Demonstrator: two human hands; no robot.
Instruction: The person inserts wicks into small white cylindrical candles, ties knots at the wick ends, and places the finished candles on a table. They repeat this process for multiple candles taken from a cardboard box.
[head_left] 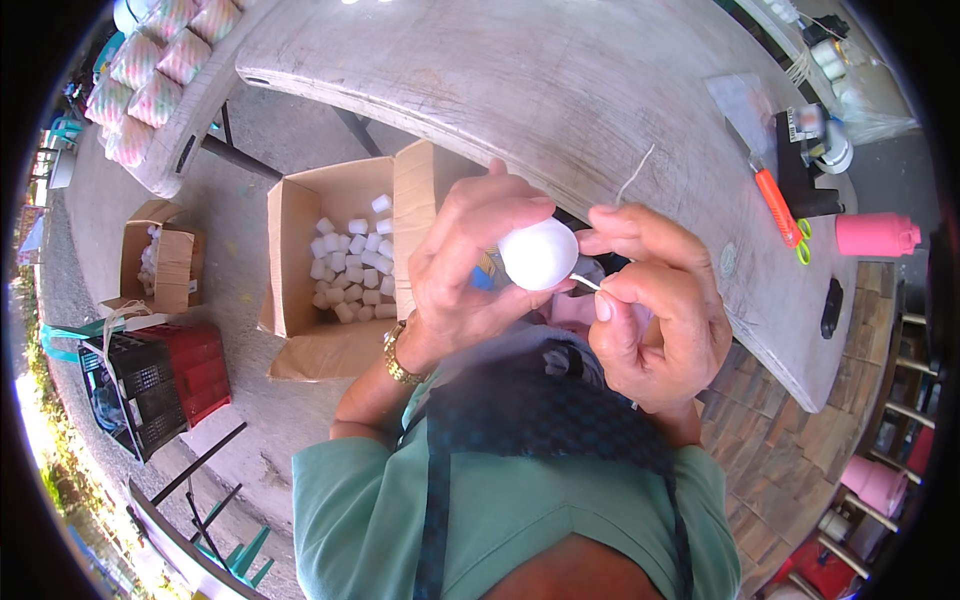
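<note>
While left fingers [510, 212] clamp a white rounded piece [538, 254], right fingers [650, 284] pinch white cord [584, 281] beside it.
Steady support and even tension should serve best; beyond the right fingers, the cord's loose end shows against the tabletop [480, 80].

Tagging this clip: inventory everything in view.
Rounded piece: 1, white, left hand
Cord: 1 or more, white, right hand
Cardboard boxes: 2, brown, left
Cylindrical pieces: many, white, larger box
Tables: at least 2, grey, top
Striped bags: at least 7, pastel, upper-left table
Knife-like tool: 1, orange handle, right
Scissor loops: 2, green, beside tool
Bottle: 1, pink, right
Crates: apparently 2, black and red, left
Rim clutter: uncounted, mixed, edges
Shirt: 1, green, bottom
Apron: 1, dark, bottom
Wristband: 1, gold, below left hand
Hands: 2, bare, centre
</note>
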